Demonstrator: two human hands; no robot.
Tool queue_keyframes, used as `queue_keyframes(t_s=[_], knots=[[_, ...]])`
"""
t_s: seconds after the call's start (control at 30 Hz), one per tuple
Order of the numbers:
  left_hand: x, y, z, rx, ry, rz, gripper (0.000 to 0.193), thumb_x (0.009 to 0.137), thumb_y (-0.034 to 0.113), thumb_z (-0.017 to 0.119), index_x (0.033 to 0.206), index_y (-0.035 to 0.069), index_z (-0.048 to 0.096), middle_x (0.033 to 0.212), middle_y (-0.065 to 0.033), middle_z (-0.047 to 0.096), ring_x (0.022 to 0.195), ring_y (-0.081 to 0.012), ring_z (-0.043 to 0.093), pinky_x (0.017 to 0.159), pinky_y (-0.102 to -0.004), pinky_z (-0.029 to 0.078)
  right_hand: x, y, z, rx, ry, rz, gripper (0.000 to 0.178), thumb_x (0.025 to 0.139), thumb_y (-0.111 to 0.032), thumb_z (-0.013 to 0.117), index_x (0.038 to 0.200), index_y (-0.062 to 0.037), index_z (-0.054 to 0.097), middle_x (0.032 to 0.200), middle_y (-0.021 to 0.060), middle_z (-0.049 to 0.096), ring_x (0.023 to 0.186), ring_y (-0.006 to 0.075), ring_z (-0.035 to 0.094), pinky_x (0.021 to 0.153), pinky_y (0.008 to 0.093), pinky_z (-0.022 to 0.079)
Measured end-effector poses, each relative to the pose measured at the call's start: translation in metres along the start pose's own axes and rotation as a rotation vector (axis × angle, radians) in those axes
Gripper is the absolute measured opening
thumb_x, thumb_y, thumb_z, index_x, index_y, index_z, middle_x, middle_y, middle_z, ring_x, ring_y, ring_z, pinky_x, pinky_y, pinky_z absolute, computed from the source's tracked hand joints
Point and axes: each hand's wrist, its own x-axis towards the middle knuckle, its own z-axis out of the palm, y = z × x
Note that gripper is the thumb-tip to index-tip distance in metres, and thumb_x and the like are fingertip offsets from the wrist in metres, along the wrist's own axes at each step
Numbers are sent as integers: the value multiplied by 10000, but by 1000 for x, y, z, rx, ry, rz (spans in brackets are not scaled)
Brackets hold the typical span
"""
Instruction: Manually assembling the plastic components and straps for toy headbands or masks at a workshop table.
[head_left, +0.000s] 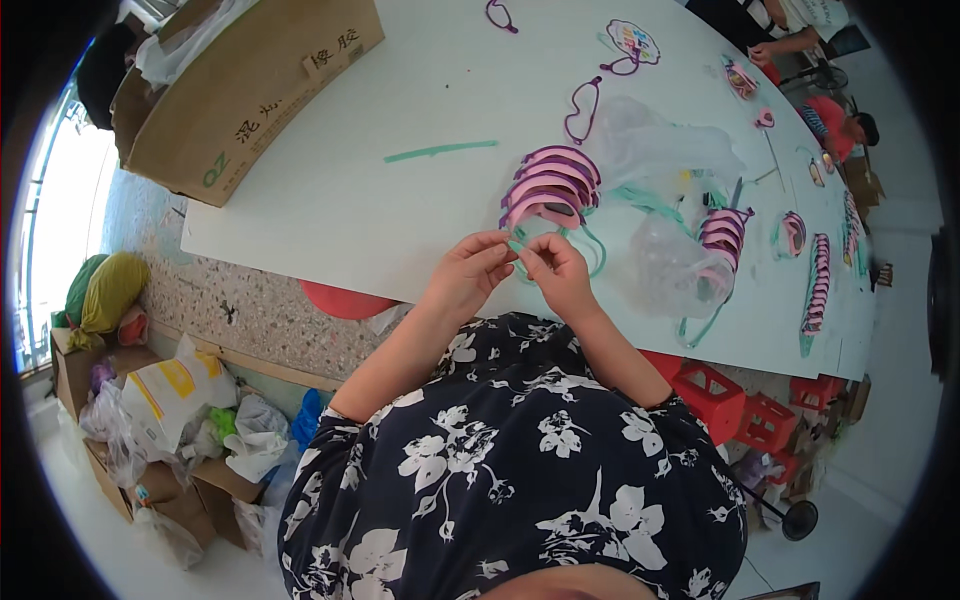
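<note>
One green strap [516, 246] is pinched between the fingertips of the left hand [468, 272] and right hand [560, 278] at the frame's centre, just below stacked pink-and-purple pieces [550, 185]. Its handling looks unfinished. A long stack [818, 285] at far right seems already gathered; loose purple frames [581, 112] at upper centre lie apart, apparently strapless.

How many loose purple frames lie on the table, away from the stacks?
3: a far frame at the picture's top, a middle frame by the colourful card, a near frame just beyond the pink stack. More may hide under the plastic bags.
</note>
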Motion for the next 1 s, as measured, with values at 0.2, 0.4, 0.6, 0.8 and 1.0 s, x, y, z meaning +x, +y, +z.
queue_keyframes(t_s=[0.2,0.4,0.6,0.8,1.0], knots=[[14,-8,8,31,-22,0,214,906,7,602,1119,23,615,1035,-55,645,927,-142,624,830,-273,536,0,-6,-14,-30,-5,-63,114,871,-113,669,888,-32,591,788,-2,607,725,57,540,621,216,422],[21,-14,11,153,-15,-12,207,906,37,618,1112,25,608,1065,-72,643,945,-155,614,834,-292,506,-1,1,-27,-85,-20,-64,117,867,-129,672,870,-38,598,801,5,617,718,61,538,609,218,416],[22,-10,20,343,-33,-57,309,857,-21,640,1159,10,582,948,-57,641,837,-144,629,787,-266,520,1,1,-37,-43,-82,10,127,869,-134,678,887,-32,606,786,15,622,691,66,544,601,222,429],[29,-8,21,516,17,-101,240,866,28,658,1090,-36,599,932,-105,661,861,-178,644,779,-284,529,1,-6,-46,-80,-121,64,148,861,-131,692,912,-22,605,794,36,631,679,93,575,624,246,469],[29,-25,28,498,102,-30,181,905,104,645,998,-49,621,923,-98,662,881,-189,646,788,-297,536,0,-21,-37,-521,28,-308,176,803,-142,727,916,-54,625,847,96,657,695,243,631,633,321,498]])
